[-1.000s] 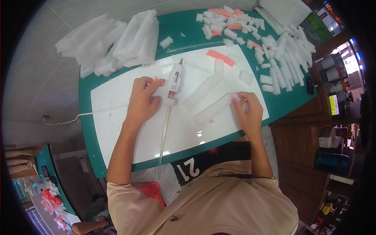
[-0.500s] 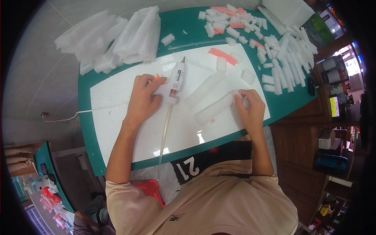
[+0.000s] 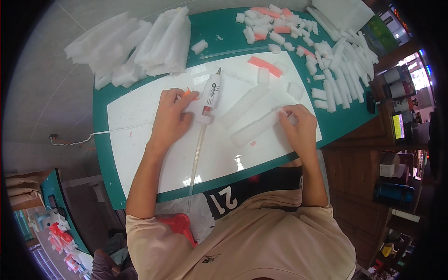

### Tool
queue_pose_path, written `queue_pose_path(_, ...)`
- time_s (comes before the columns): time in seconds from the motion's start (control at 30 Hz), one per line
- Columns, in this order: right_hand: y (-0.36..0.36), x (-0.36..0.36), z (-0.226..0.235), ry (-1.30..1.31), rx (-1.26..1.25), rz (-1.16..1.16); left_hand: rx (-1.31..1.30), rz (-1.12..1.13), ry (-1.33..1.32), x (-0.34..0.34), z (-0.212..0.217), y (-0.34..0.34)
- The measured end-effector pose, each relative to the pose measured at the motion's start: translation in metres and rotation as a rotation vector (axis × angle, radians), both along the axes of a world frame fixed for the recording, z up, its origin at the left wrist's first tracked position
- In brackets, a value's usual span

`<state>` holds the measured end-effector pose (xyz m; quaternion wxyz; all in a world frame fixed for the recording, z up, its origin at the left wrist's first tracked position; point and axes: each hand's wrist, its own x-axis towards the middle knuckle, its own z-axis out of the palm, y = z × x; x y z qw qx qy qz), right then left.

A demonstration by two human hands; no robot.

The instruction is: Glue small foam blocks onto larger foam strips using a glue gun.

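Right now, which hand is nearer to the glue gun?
Left. The left hand grips the glue gun; the right hand is apart from it, at the end of a foam strip.

A craft workshop: green worktable (image 3: 154, 56) heaped with cut foam pieces (image 3: 336, 60).

Green table (image 3: 105, 154) on pale tiled floor (image 3: 42, 98).

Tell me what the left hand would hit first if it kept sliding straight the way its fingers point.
Probably the white glue gun: the left hand points up and to the right, its fingers already against the gun's body. Past that lies a long white foam strip.
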<state>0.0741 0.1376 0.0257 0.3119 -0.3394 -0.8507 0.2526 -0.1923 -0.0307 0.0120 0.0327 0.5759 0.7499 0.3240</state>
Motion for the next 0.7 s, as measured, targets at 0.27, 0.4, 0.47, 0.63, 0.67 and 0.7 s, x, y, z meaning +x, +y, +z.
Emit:
queue_pose_path(0.27,0.0037,0.0008,0.0017,-0.019,-0.018,0.016,-0.004,0.003,-0.008,0.0007,0.0002,0.0005)
queue_pose_path(0.4,0.0037,0.0002,0.0012,-0.015,-0.034,0.019,-0.007,0.008,-0.015,0.0006,0.001,0.0001)
queue_pose_path(0.47,0.0033,0.0005,0.0008,-0.011,-0.041,0.02,-0.001,0.005,-0.01,0.0007,0.0015,0.0006)
queue_pose_path(0.63,0.0024,0.001,0.0012,-0.006,-0.044,0.011,0.017,0.008,-0.008,0.0007,-0.0012,0.0006)
queue_pose_path(0.67,0.0023,0.0014,0.001,0.004,-0.043,0.012,0.017,0.002,-0.005,0.0011,-0.0012,0.0007)
queue_pose_path(0.7,0.0022,0.0022,0.0011,0.007,-0.042,0.006,0.011,0.008,-0.008,0.0016,-0.001,0.0007)
